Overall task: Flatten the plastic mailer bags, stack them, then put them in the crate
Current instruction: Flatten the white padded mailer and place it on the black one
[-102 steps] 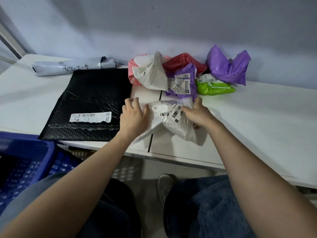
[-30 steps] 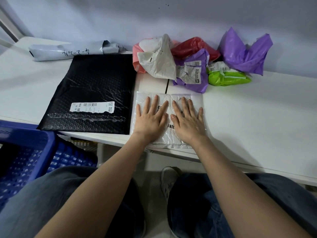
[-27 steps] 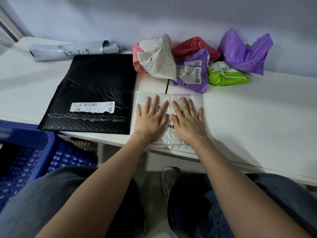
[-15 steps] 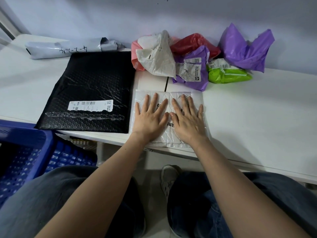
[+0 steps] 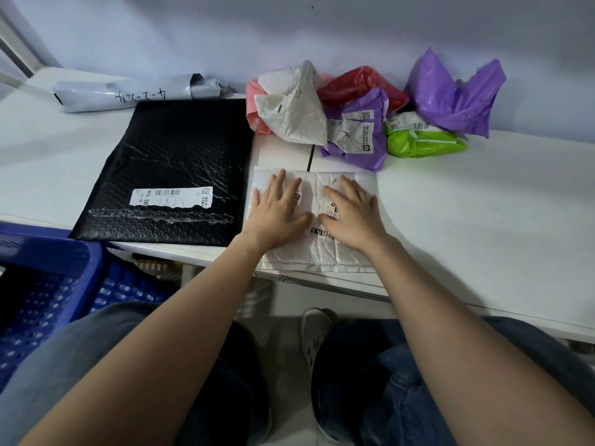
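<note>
Spanning the whole width of the view, the white table carries every bag; places below are given from the black bubble mailer, the largest bag, which lies flat near the table's front edge. Its white shipping label has a barcode and a code that seems to read "N06"; the smaller print is too fine to read. A strip of clear tape runs below the label.

Below and left of the black mailer, off the table, stands the blue perforated crate, cut off by the frame's left edge; its inside is dark and nothing can be made out in it.

Just right of the black mailer lies the white mailer, flat but creased. The left hand and the right hand rest palm-down on it side by side, fingers straight and spread, covering most of its label; a barcode shows between the wrists.

Behind the black mailer sits a rolled grey mailer with black handwriting, upside down to the camera and not legible.

To the upper right of the black mailer crumpled bags are heaped against the wall: a large purple bag, a white bag over a pink bag, a smaller purple bag with a printed label, a red bag partly hidden behind it, and a green bag with barcode stickers.
</note>
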{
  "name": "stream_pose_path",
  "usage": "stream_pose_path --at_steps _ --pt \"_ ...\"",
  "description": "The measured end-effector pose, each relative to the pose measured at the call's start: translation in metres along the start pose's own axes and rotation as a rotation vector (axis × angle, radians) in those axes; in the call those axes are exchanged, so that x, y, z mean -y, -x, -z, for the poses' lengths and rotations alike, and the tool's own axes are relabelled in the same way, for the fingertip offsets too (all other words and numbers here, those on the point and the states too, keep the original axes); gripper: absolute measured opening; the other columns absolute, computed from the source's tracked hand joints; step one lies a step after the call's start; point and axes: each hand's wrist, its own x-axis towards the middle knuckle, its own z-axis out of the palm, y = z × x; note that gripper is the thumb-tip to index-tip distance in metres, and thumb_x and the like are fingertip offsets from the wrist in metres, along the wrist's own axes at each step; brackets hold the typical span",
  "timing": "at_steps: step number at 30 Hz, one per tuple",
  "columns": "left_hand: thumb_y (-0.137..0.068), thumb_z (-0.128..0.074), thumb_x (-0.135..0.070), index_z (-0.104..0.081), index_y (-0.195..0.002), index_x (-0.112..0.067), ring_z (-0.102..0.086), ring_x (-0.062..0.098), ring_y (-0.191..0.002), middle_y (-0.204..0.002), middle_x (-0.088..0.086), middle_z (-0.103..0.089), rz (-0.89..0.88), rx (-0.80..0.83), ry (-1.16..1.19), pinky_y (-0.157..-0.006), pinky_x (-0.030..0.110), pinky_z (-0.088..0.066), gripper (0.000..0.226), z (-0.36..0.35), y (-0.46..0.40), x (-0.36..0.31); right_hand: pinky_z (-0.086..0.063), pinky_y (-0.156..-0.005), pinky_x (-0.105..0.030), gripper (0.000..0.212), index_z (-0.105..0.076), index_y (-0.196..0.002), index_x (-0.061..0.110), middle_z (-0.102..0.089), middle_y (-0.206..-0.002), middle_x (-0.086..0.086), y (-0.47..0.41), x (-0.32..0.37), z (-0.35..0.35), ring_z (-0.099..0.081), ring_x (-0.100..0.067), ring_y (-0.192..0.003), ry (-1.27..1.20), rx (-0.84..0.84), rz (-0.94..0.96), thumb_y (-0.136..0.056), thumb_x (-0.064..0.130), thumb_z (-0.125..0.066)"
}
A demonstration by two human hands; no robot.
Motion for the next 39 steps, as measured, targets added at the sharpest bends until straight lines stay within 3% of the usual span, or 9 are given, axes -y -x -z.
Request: stream_pose_path --at_steps 5,13,17,19,25,28,34,37,39 --pt "-0.089 -0.053 -0.035 -0.030 -0.139 -0.008 -0.033 0.035 -0.130 -0.142 0.017 -0.033 0.241 -0.212 -0.044 -0.102 0.048 -0.034 0.061 0.030 0.007 0.002 -0.034 -0.100 -0.046 0.050 -0.042 -0.133 0.014 -0.034 -0.140 -0.014 0.008 0.002 0.028 -0.031 -0.033 -0.131 0.008 -0.240 -0.258 -0.085 0.022 -0.057" --pt "-0.086 -0.059 -0.026 -0.027 -0.141 -0.009 -0.041 0.036 -0.125 -0.137 0.018 -0.044 0.334 -0.051 0.225 -0.103 0.046 -0.038 0.065 0.035 0.015 0.001 -0.036 -0.101 -0.043 0.067 -0.022 -0.142 0.012 -0.036 -0.137 -0.019 0.019 0.001 0.030 -0.038 -0.039 -0.128 -0.231 -0.037 -0.493 -0.084 0.010 -0.055" --pt "-0.089 -0.058 -0.022 -0.028 -0.141 -0.008 -0.056 0.023 -0.094 -0.137 0.017 -0.042 0.304 -0.063 0.447 -0.079 0.030 -0.048 0.061 0.046 0.019 -0.009 -0.038 -0.083 -0.033 0.058 -0.026 -0.132 0.010 -0.035 -0.132 -0.019 0.022 0.009 0.040 -0.047 -0.041 -0.117 -0.543 -0.118 -0.499 -0.082 0.000 -0.053" --pt "-0.091 -0.055 -0.021 -0.032 -0.139 -0.009 -0.053 0.018 -0.081 -0.137 0.016 -0.040 0.287 -0.077 0.464 -0.068 0.024 -0.044 0.054 0.053 0.021 -0.014 -0.036 -0.076 -0.029 0.058 -0.027 -0.131 0.010 -0.039 -0.130 -0.019 0.022 0.015 0.048 -0.050 -0.037 -0.112 -0.643 -0.163 -0.443 -0.080 -0.003 -0.053" --pt "-0.095 -0.045 -0.033 -0.051 -0.125 -0.013 -0.064 0.024 -0.095 -0.121 0.010 -0.060 0.259 -0.130 0.646 -0.067 0.029 -0.047 0.037 0.097 0.027 -0.027 -0.041 -0.059 -0.021 0.055 -0.037 -0.125 0.011 -0.055 -0.106 -0.002 0.027 0.047 0.082 -0.054 -0.017 -0.089 -0.751 -0.346 -0.183 -0.076 -0.006 -0.058" --pt "-0.096 -0.034 -0.049 -0.047 -0.132 -0.018 -0.066 0.020 -0.085 -0.119 0.007 -0.061 0.247 -0.100 0.783 -0.067 0.030 -0.048 0.049 0.129 0.035 -0.035 -0.050 -0.071 -0.029 0.055 -0.040 -0.123 0.011 -0.062 -0.109 -0.004 0.025 0.069 0.102 -0.061 -0.021 -0.094 -0.735 -0.431 -0.093 -0.075 -0.001 -0.064" --pt "-0.086 -0.013 -0.075 -0.053 -0.129 -0.017 -0.069 0.026 -0.084 -0.108 0.010 -0.067 0.299 -0.204 0.989 -0.066 0.033 -0.054 0.082 0.189 0.058 -0.030 -0.050 -0.066 -0.030 0.032 -0.057 -0.107 0.015 -0.069 -0.100 -0.001 0.036 0.132 0.128 -0.064 -0.022 -0.091 -0.538 -0.579 0.230 -0.079 -0.001 -0.061" --pt "-0.085 -0.025 -0.074 -0.065 -0.109 -0.015 -0.069 0.024 -0.087 -0.104 0.011 -0.069 0.333 -0.287 1.120 -0.064 0.035 -0.058 0.076 0.217 0.069 -0.021 -0.046 -0.076 -0.036 0.038 -0.061 -0.103 0.015 -0.068 -0.099 -0.003 0.041 0.161 0.129 -0.057 -0.027 -0.096 -0.314 -0.617 0.387 -0.073 -0.007 -0.052" --pt "-0.087 -0.047 -0.058 -0.061 -0.086 -0.016 -0.070 0.022 -0.077 -0.087 0.007 -0.070 0.396 -0.357 1.161 -0.069 0.036 -0.059 0.044 0.230 0.078 -0.014 -0.038 -0.075 -0.031 0.042 -0.063 -0.099 0.012 -0.066 -0.099 -0.003 0.043 0.178 0.126 -0.052 -0.028 -0.096 -0.205 -0.623 0.492 -0.069 -0.012 -0.047"
